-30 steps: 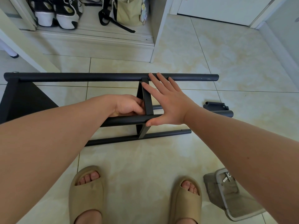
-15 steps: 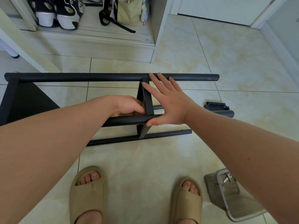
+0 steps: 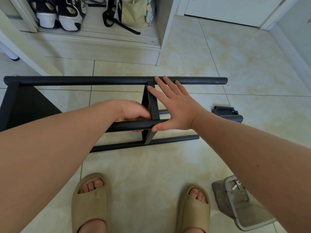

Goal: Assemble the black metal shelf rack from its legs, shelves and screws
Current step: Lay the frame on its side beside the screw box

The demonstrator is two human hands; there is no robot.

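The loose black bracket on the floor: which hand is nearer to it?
Right. The right hand lies open against the middle shelf, on the bracket's side of it; the left hand grips the leg on the shelf's other side, farther off.

My left hand (image 3: 134, 111) grips the near leg (image 3: 127, 126); my right hand (image 3: 175, 106) lies flat against the upright shelf (image 3: 154, 105) beside it, fingertips (image 3: 157, 79) touching the far leg (image 3: 101, 80)

Two hands (image 3: 175, 108), four legs (image 3: 101, 80), two fitted shelves (image 3: 152, 101), two slippers (image 3: 90, 199), two sneakers (image 3: 69, 19), one bag (image 3: 134, 14), one tray (image 3: 223, 194).
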